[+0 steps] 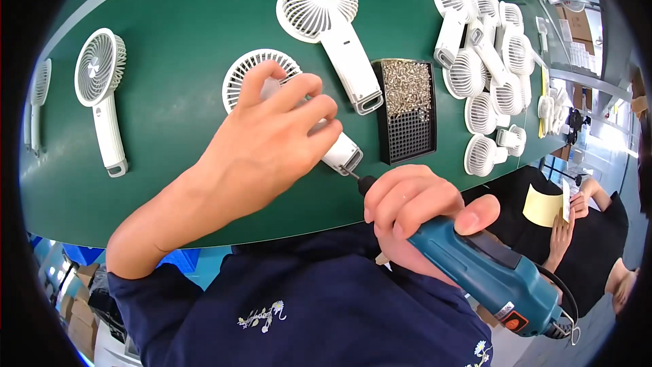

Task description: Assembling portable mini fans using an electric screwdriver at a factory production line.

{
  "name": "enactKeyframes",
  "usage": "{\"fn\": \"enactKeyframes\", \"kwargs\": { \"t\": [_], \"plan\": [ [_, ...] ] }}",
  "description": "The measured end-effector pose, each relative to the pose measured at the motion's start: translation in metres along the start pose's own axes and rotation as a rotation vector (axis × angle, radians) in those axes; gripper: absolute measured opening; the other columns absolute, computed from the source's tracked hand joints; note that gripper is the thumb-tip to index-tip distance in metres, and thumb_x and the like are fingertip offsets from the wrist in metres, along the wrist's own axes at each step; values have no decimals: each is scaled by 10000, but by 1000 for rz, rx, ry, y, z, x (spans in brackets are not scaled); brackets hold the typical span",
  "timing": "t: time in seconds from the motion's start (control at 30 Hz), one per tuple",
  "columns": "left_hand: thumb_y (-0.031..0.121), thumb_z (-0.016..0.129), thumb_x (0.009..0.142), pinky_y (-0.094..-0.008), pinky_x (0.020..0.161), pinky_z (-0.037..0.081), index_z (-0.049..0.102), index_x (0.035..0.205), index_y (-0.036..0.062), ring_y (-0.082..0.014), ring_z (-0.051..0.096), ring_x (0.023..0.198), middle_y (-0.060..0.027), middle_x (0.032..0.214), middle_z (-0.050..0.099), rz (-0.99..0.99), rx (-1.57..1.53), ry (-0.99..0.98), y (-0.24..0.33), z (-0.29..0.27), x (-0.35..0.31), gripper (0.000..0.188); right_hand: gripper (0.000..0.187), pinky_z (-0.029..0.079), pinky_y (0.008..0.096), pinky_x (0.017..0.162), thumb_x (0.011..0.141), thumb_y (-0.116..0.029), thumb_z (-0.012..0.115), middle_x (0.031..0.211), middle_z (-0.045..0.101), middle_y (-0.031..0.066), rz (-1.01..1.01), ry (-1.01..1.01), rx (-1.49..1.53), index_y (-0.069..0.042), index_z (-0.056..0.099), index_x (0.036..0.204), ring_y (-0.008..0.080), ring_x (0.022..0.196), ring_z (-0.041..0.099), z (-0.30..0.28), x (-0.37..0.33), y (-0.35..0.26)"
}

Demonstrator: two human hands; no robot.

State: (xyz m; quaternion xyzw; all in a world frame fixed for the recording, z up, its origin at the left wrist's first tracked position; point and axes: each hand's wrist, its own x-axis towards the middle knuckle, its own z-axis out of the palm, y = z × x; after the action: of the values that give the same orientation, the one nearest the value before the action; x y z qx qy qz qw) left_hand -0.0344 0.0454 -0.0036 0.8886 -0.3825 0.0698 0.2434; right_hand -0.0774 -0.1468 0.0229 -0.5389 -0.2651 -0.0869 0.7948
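My left hand [272,126] is closed over a white handheld fan [341,155] lying on the green table, hiding much of its handle; the round slatted head shows beyond my fingers. In my right hand [418,207] is a teal electric screwdriver [479,275], its thumb resting along the dark strip on the body. The screwdriver's thin bit reaches the end of the fan's handle; whether a screw sits there is too small to make out. Just beyond lies a second white fan [350,61]. Right of it stands a black tray [409,139] with many small metal screws [407,88].
A pile of white fans [489,88] occupies the table's right side. Another fan [103,102] lies at the left, with one more [39,105] at the far left edge. A person in black [577,238] sits at the right, holding a yellow sheet [543,206].
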Motion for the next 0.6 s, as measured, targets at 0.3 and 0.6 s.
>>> {"fn": "enactKeyframes", "kwargs": {
  "t": [0.3, 0.6],
  "plan": [
    [61, 687, 706, -461, 975, 360, 671, 891, 65, -203, 536, 1066, -14, 959, 588, -4, -36, 4, -2, -1, 3, 185, 278, 455, 364, 424, 1015, -365, 494, 684, 573, 127, -24, -1, 82, -106, 438, 1098, 226, 439, 507, -2, 4, 6],
    [229, 799, 671, -516, 1188, 199, 695, 945, 124, -293, 298, 1454, -166, 1491, 417, 125, 136, -401, -12, -43, 51, 311, 640, 411, 311, 371, 932, -705, 429, 668, 481, 31, -160, 408, 179, -117, 440, 1185, 147, 391, 435, -51, -3, -48]
  ]
}}
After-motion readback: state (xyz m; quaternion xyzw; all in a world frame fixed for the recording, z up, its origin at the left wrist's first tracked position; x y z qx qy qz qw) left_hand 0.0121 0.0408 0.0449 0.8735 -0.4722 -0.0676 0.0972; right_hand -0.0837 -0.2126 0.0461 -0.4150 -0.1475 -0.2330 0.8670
